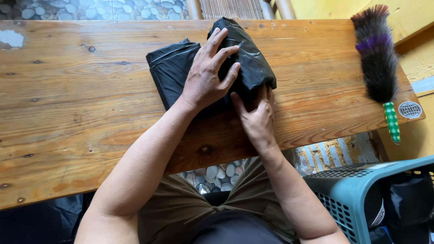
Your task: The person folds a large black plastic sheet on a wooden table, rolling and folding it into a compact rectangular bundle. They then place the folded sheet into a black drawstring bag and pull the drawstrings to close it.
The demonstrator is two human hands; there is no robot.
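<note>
A black plastic bag (172, 72), partly folded, lies on the wooden table (68, 104) near its middle. My left hand (208, 74) rests flat on top of the bag with fingers spread, pressing it down. My right hand (257, 118) sits at the bag's near right edge, fingers curled against the folded part and pinching it. The bag's right portion is doubled over and bulges under my left fingertips.
A feather duster (377, 63) with dark and purple feathers and a green patterned handle lies at the table's right end. A teal plastic basket (357, 194) holding dark items stands on the floor at the lower right. Pebble flooring shows beneath the table.
</note>
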